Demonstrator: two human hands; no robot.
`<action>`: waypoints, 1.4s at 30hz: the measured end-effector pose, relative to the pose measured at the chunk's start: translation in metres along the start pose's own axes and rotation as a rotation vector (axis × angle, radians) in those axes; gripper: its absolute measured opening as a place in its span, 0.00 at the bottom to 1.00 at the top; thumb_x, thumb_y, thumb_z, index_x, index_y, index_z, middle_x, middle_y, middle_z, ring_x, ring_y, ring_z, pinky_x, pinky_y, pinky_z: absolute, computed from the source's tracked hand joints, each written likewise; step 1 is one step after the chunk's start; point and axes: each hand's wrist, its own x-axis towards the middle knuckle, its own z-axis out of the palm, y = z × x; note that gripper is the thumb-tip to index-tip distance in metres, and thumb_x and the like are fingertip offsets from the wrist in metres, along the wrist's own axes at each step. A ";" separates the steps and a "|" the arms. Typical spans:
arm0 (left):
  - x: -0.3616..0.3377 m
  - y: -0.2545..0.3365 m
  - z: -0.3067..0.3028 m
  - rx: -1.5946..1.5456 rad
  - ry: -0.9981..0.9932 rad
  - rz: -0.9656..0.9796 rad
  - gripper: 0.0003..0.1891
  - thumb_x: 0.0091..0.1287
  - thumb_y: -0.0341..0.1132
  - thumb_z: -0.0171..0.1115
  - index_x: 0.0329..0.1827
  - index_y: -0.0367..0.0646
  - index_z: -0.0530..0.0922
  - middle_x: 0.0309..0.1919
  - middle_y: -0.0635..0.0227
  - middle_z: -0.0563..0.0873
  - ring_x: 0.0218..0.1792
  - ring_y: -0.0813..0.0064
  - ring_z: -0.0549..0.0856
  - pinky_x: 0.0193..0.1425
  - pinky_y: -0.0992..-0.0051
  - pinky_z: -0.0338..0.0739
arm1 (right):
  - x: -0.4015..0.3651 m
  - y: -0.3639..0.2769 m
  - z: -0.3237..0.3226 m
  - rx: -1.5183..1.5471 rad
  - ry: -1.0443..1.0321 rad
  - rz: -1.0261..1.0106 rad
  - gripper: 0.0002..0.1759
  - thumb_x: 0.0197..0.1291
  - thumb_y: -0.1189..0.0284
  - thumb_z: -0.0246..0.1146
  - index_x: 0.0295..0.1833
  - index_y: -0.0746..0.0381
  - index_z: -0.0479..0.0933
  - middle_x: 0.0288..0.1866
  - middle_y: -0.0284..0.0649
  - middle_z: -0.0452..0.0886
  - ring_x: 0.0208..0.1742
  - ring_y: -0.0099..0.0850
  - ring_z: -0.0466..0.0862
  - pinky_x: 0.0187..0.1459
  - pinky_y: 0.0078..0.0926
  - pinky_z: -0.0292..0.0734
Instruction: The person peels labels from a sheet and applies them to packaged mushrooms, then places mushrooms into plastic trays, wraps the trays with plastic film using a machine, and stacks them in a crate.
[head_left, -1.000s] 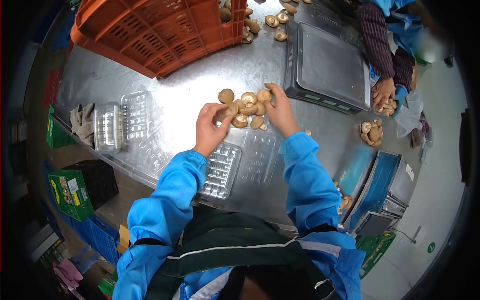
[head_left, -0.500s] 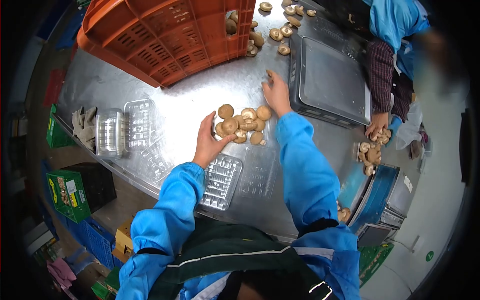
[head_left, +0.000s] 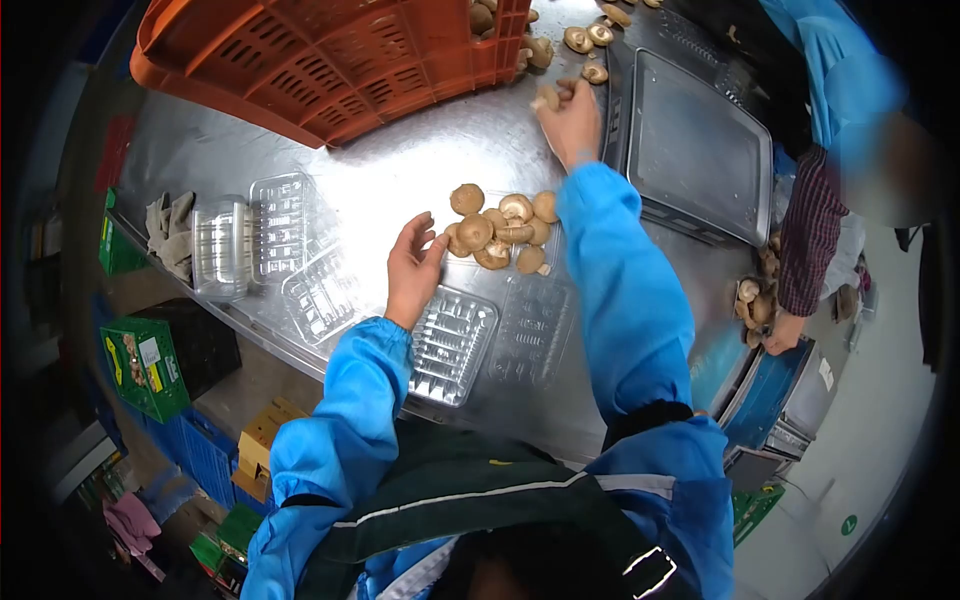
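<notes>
A clear plastic tray heaped with brown mushrooms (head_left: 497, 230) sits on the steel table (head_left: 400, 170). My left hand (head_left: 413, 268) rests open against the tray's left side, fingers touching the nearest mushroom. My right hand (head_left: 571, 118) is stretched far forward beside the orange crate (head_left: 330, 55), fingers closed on a single mushroom (head_left: 547, 97). Loose mushrooms (head_left: 585, 40) lie just beyond that hand.
Empty clear trays (head_left: 452, 340) lie near the table's front edge, and more trays (head_left: 250, 240) are stacked at the left beside a cloth (head_left: 168, 228). A scale (head_left: 700, 150) stands to the right. Another person's hand (head_left: 785, 330) works by more mushrooms (head_left: 755, 295) at the far right.
My right hand has left the tray and reached forward to the loose mushrooms by the crate, closing on one. My left hand has stayed at the tray's left side.
</notes>
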 end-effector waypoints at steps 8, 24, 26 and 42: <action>0.005 -0.015 0.001 0.021 -0.023 0.015 0.23 0.65 0.26 0.60 0.64 0.37 0.69 0.54 0.55 0.79 0.46 0.75 0.79 0.47 0.77 0.78 | -0.181 -0.017 -0.088 0.031 -0.060 -0.147 0.14 0.47 0.84 0.63 0.43 0.65 0.74 0.44 0.44 0.71 0.44 0.40 0.74 0.41 0.36 0.75; 0.026 -0.006 -0.007 0.263 -0.140 0.025 0.22 0.62 0.20 0.56 0.61 0.34 0.73 0.45 0.63 0.81 0.41 0.74 0.81 0.49 0.78 0.77 | -0.177 0.036 -0.064 0.192 -0.235 0.403 0.18 0.63 0.77 0.55 0.58 0.68 0.74 0.38 0.41 0.81 0.36 0.29 0.81 0.40 0.26 0.76; 0.026 -0.004 -0.009 0.221 -0.176 0.016 0.22 0.62 0.19 0.56 0.61 0.34 0.73 0.45 0.65 0.80 0.40 0.75 0.81 0.49 0.78 0.77 | -0.177 0.037 -0.063 0.359 -0.224 0.476 0.18 0.62 0.78 0.57 0.58 0.68 0.75 0.32 0.35 0.80 0.32 0.22 0.78 0.37 0.21 0.75; 0.053 0.154 0.156 0.089 -0.490 0.372 0.25 0.56 0.23 0.63 0.60 0.28 0.72 0.43 0.61 0.83 0.41 0.74 0.82 0.45 0.76 0.80 | -0.053 0.082 -0.245 0.293 0.110 0.241 0.18 0.59 0.74 0.61 0.54 0.71 0.78 0.42 0.42 0.84 0.38 0.25 0.81 0.41 0.20 0.75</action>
